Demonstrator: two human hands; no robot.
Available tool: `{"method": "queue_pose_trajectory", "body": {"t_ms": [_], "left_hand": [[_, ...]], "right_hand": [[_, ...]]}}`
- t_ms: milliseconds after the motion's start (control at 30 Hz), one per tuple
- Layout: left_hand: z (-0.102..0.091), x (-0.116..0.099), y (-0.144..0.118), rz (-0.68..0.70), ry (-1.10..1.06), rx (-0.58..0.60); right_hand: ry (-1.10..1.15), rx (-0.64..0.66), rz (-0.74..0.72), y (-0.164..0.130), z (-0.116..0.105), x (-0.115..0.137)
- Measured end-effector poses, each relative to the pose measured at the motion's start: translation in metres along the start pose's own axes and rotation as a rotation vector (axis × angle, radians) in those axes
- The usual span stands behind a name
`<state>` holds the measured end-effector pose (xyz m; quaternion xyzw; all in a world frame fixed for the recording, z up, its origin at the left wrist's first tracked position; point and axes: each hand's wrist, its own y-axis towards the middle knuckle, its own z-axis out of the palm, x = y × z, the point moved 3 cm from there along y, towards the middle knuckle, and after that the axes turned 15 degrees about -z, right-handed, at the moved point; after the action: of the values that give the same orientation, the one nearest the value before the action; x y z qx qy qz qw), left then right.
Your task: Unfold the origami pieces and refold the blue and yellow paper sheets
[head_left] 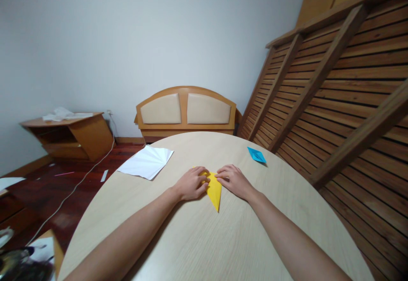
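Observation:
A piece of folded yellow paper (214,192) lies on the round table (197,247), its long point towards me. My left hand (192,183) covers the upper left of the paper, its curled fingers pressing and gripping it. At the top right edge, the fingertips of my right hand (235,181) are drawn together on the paper. Both thumbs come close to the paper's middle. The far left corner of the paper is partly hidden under my left fingers.
A creased white sheet (147,163) lies at the table's left edge. A folded blue paper boat (256,155) is at the far right. Beyond the table stand a headboard (185,126) and a low wooden cabinet (86,138). Slatted wood (318,102) leans along the right.

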<state>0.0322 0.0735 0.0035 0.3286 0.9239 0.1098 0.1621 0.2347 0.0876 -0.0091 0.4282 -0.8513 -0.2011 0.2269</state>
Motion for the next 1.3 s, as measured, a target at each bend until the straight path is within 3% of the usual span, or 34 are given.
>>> {"method": "queue_pose_trajectory", "body": {"t_ms": [700, 867, 1133, 1300], "left_hand": [[0.012, 0.002, 0.000, 0.066, -0.019, 0.085], [0.009, -0.001, 0.000, 0.023, 0.050, 0.069], [0.003, -0.006, -0.001, 0.072, 0.024, 0.078], [0.007, -0.002, 0.000, 0.043, -0.001, 0.097]], "right_hand": [[-0.087, 0.088, 0.074, 0.000, 0.002, 0.000], [-0.039, 0.137, 0.070, -0.001, 0.007, 0.000], [0.070, 0.260, 0.049, -0.005, 0.010, 0.001], [0.069, 0.247, 0.027, -0.002, 0.007, 0.007]]}}
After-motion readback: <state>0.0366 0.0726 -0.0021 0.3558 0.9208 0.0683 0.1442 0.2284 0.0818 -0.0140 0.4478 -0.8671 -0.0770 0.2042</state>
